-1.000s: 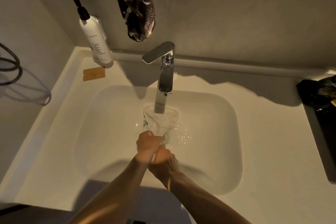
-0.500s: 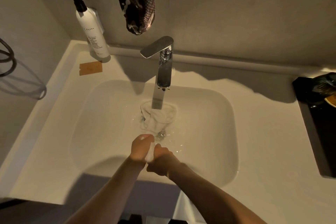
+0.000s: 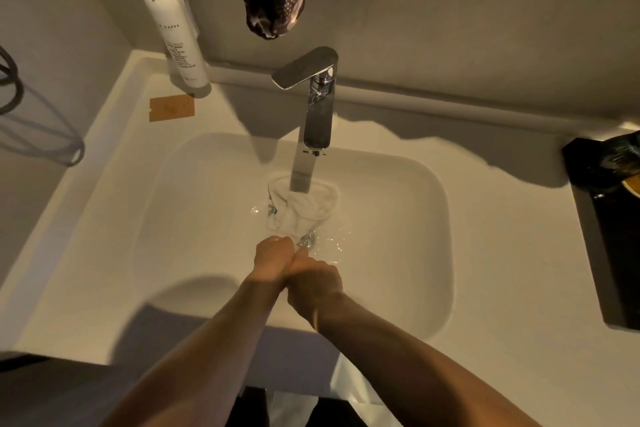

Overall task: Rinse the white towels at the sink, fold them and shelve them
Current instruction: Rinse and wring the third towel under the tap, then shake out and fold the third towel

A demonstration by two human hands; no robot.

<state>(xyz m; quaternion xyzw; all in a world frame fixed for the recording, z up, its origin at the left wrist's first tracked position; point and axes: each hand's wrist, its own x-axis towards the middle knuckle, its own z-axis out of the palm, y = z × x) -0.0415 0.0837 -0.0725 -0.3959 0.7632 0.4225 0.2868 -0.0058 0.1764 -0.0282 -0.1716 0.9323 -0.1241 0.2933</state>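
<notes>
Under the tap: white towel (image 3: 304, 208) bunched in the stream.
Left hand (image 3: 273, 258): fingers curled round the towel's near end.
Right hand (image 3: 317, 282): fingers curled, pressed against the left; grip hidden.
Sink (image 3: 446, 218): open basin at 3 and 9 o'clock.

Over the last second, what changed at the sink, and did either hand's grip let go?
Little changed. Both hands, left and right, kept their grip on the near end of the white towel, only shifting slightly together in a wringing motion. Its far end stayed bunched under the faucet's running stream. The bottle did not move.
</notes>
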